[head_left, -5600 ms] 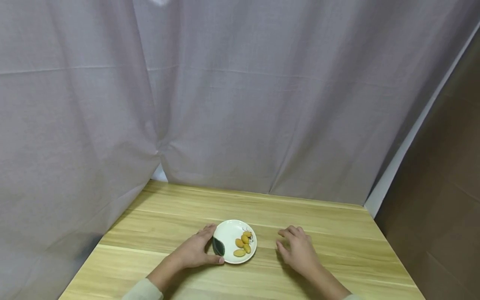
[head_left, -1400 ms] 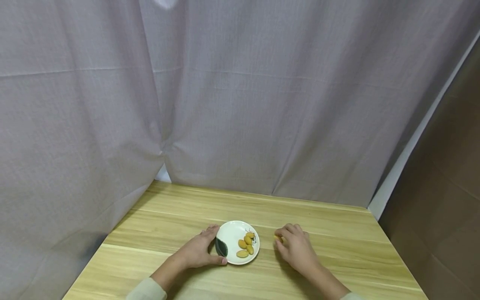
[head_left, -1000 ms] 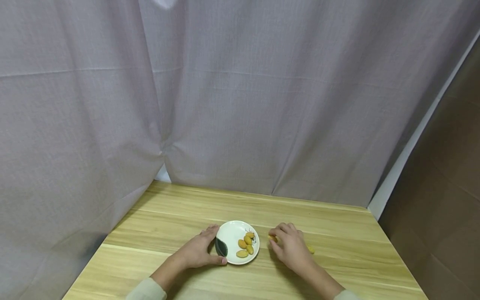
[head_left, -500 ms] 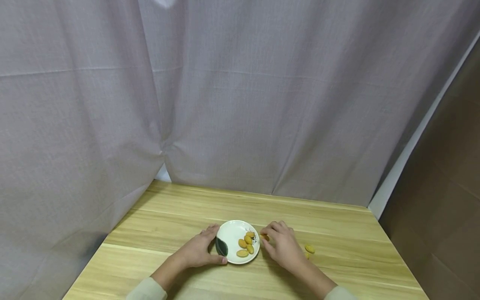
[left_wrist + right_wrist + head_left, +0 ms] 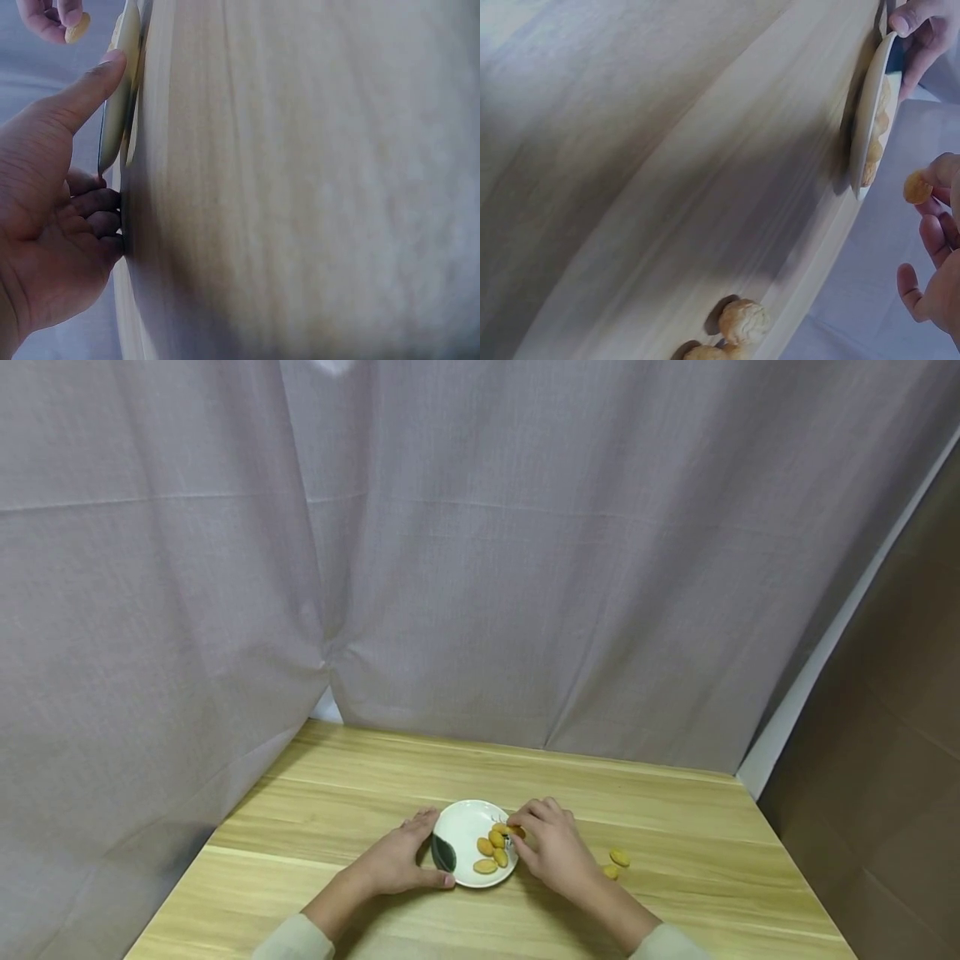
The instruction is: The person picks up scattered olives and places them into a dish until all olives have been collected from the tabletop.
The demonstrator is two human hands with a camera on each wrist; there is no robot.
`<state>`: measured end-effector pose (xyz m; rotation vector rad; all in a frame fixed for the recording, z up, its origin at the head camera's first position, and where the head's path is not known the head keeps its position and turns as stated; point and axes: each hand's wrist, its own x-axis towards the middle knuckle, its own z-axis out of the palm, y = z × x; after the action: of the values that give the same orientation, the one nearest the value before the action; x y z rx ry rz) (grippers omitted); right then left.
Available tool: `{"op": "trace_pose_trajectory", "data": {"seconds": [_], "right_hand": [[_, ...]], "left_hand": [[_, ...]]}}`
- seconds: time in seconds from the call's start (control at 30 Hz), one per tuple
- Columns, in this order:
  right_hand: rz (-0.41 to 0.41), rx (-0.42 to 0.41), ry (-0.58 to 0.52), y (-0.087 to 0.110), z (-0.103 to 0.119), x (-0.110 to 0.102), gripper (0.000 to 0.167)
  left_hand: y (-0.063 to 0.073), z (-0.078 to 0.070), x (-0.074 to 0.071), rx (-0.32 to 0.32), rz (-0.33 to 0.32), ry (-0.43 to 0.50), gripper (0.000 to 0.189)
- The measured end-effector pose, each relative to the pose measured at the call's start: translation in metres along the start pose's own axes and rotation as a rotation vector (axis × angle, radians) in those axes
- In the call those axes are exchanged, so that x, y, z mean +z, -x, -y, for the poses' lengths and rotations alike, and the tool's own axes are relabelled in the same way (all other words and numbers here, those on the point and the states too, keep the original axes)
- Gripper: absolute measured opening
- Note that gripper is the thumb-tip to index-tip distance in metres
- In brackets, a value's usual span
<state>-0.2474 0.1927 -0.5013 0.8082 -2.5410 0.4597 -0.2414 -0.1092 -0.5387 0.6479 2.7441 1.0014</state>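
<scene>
A small white plate (image 5: 465, 822) with a dark green patch and a printed motif sits on the wooden table. On its right half lie several yellow-orange oval pieces of what looks like dried fruit (image 5: 485, 866). My left hand (image 5: 393, 860) holds the plate's left edge, thumb on the near rim and fingers round the far side. My right hand (image 5: 555, 852) pinches another dried fruit piece (image 5: 916, 187) between thumb and fingertips, raised above the plate's right rim. Its other fingers are loosely bent. In the left wrist view the pinched fruit (image 5: 77, 28) shows beyond my left thumb.
More wrinkled yellow-orange pieces (image 5: 619, 857) lie on the table beside my right forearm, close together in the right wrist view. A grey curtain (image 5: 480, 568) hangs behind and to the left of the table (image 5: 375, 760). A brown panel (image 5: 885, 735) stands to the right.
My right hand has picked up a dried fruit piece and carried it left to the plate's right rim, uncovering pieces on the table. My left hand has stayed on the plate.
</scene>
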Motion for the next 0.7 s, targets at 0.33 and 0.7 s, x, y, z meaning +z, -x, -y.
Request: {"op": "trace_pose_trajectory", "data": {"seconds": [0.33, 0.7], "right_hand": [[0.023, -0.035, -0.031, -0.007, 0.011, 0.0, 0.02], [0.064, -0.05, -0.053, -0.013, 0.021, 0.008, 0.015]], "left_hand": [[0.002, -0.002, -0.001, -0.012, 0.009, 0.013, 0.125], [0.002, -0.002, 0.0, 0.0, 0.002, 0.009, 0.125]]}}
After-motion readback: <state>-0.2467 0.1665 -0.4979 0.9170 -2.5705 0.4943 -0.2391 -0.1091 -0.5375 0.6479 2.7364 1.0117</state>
